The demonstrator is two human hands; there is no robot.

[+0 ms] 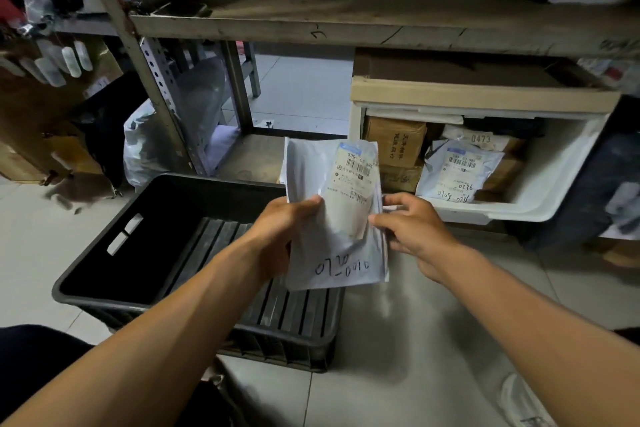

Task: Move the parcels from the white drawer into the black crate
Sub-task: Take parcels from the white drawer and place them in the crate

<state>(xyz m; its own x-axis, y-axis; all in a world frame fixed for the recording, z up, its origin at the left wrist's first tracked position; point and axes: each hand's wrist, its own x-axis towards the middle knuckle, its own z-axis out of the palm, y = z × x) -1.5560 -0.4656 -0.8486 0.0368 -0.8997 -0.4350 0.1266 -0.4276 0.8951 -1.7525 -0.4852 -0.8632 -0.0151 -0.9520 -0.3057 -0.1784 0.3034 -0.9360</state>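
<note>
A grey poly-mailer parcel (332, 218) with a shipping label and handwritten marks is held upright above the right end of the black crate (145, 218). My left hand (280, 236) grips its left edge, thumb on the front. My right hand (412, 229) pinches its right edge. The crate's ribbed floor shows no parcels. To the right, the white drawer (554, 180) stands pulled out, holding another grey labelled mailer (457, 173), brown cardboard boxes (394, 140) and a parcel marked 0473 (481, 139).
A metal shelving rack (346, 21) spans overhead, its upright post (166, 104) standing behind the crate. A cardboard box (467, 80) sits on the drawer unit. Plastic bags (145, 139) and boxes pile at the left. Pale tiled floor (415, 357) lies in front.
</note>
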